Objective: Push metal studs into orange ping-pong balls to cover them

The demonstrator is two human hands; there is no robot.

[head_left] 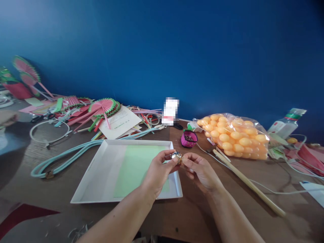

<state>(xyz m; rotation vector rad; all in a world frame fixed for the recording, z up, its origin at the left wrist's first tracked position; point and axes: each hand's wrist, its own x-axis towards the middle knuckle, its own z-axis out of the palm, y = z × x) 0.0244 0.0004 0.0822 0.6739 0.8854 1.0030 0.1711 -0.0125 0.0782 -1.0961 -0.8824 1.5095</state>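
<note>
A small shiny decorated ball [176, 156] is pinched between both my hands, above the right edge of a white square tray [98, 175]. My left hand [158, 172] grips it from the left with thumb and fingers closed. My right hand [199, 168] pinches it from the right, fingers curled. A pale green sheet [136, 168] lies in the tray. A small pink pouch [189, 138] with tiny dark pieces inside sits just beyond my hands.
A clear bag of orange balls [233, 135] lies at right, with a long wooden stick [248, 182] and white cable [278, 192] in front. Pink-and-green paper fans [103, 107], straws, printed paper, light blue tubing [63, 155] and a wire ring [49, 131] crowd the left. A plastic bottle [286, 126] lies far right.
</note>
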